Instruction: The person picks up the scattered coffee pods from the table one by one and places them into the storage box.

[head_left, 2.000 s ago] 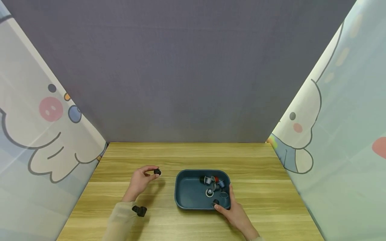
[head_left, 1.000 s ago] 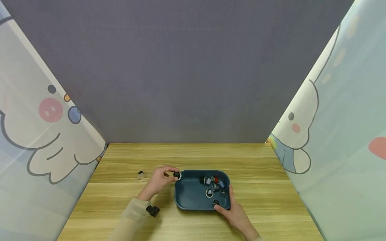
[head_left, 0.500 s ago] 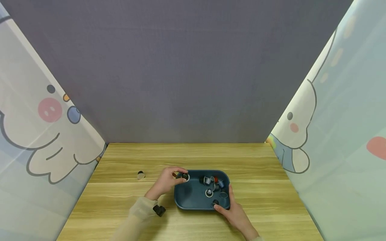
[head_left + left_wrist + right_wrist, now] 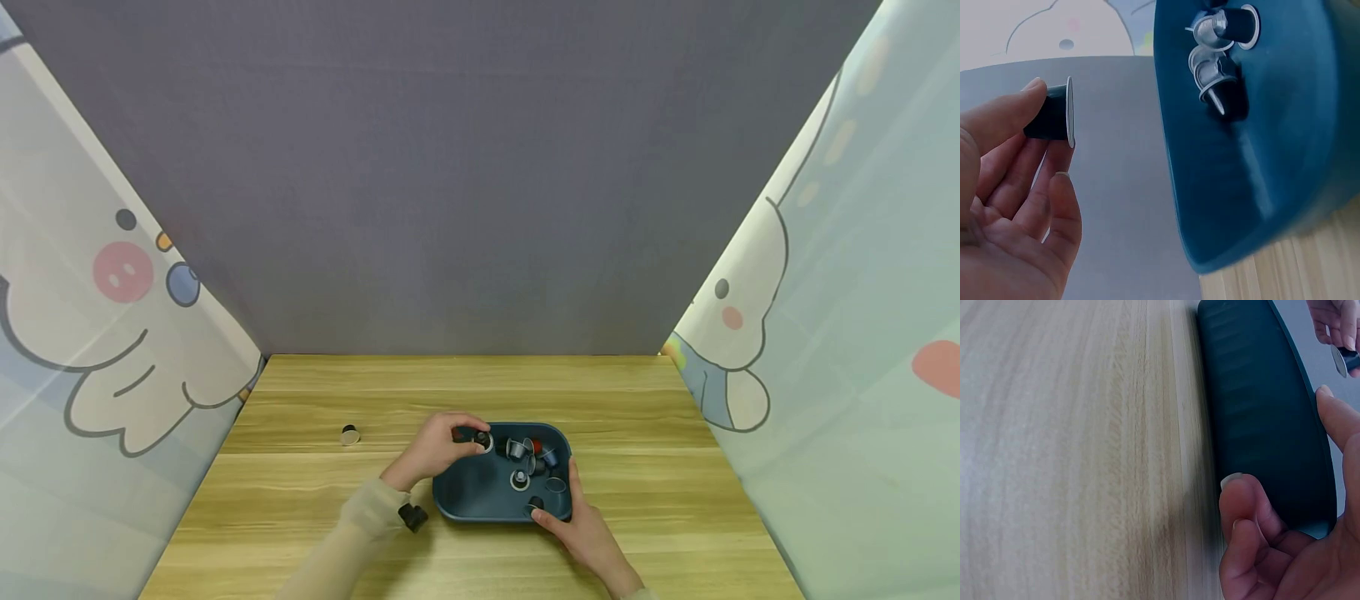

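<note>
My left hand (image 4: 437,447) pinches a dark coffee capsule (image 4: 482,438) between thumb and fingers, above the left-back part of a dark blue tray (image 4: 472,493). In the left wrist view the capsule (image 4: 1051,116) lies sideways, its pale rim away from the thumb, apart from the tray wall (image 4: 1175,162). With my right hand (image 4: 588,533) I grip the tray's front right corner; the right wrist view shows the thumb at the rim and fingers (image 4: 1244,506) curled against the outer wall. Several capsules (image 4: 517,450) lie in the tray's right half, one with red (image 4: 536,447).
Another capsule (image 4: 350,435) sits on the wooden table (image 4: 300,475), left of the tray. A grey cloth wall (image 4: 465,208) stands at the back, and printed cartoon sheets (image 4: 862,292) flank both sides.
My left hand has carried the capsule rightward from the table to over the tray, uncovering the other capsule left on the table. My right hand has stayed on the tray's corner.
</note>
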`<state>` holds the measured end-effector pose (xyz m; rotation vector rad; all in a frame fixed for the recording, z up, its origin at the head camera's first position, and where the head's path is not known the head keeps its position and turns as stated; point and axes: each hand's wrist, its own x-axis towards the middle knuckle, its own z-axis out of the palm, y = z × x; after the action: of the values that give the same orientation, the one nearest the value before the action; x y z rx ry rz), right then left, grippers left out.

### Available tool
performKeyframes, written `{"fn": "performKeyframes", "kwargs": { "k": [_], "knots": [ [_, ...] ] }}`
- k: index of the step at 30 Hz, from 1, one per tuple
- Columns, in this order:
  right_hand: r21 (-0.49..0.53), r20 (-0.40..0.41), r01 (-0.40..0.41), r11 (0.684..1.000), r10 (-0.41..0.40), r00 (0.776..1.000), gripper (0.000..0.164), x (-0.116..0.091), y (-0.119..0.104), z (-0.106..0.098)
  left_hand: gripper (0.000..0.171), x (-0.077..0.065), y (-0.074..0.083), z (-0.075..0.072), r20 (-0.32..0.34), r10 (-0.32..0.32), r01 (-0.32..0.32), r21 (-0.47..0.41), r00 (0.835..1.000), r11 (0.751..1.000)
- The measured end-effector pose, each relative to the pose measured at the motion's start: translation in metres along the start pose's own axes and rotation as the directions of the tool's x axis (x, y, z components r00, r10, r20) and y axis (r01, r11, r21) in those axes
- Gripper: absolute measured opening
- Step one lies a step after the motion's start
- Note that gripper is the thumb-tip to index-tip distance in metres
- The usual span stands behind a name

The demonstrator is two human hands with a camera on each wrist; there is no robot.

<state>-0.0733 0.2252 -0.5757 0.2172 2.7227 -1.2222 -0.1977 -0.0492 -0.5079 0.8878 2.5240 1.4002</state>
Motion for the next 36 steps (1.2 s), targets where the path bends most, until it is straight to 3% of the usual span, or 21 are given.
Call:
{"fn": "performKeyframes", "kwargs": {
  "k": [14,24,36],
  "knots": [
    [0.007,0.005,0.001,1.000,-0.001,1.000,0.113,0.000,0.001,0.000,0.025,0.019,0.010,0.016,0.107,-0.031,0.036,-0.041,0.994,0.999],
    [0.014,0.000,0.011,1.000,-0.011,1.000,0.113,0.003,0.003,0.002,0.028,0.038,0.013,0.022,0.173,0.010,0.001,-0.065,0.985,0.998],
    [0.026,0.011,0.003,1.000,-0.003,1.000,0.114,0.001,0.000,0.000,0.029,0.059,0.018,0.038,0.292,0.025,-0.014,-0.038,0.956,0.999]
  ]
}}
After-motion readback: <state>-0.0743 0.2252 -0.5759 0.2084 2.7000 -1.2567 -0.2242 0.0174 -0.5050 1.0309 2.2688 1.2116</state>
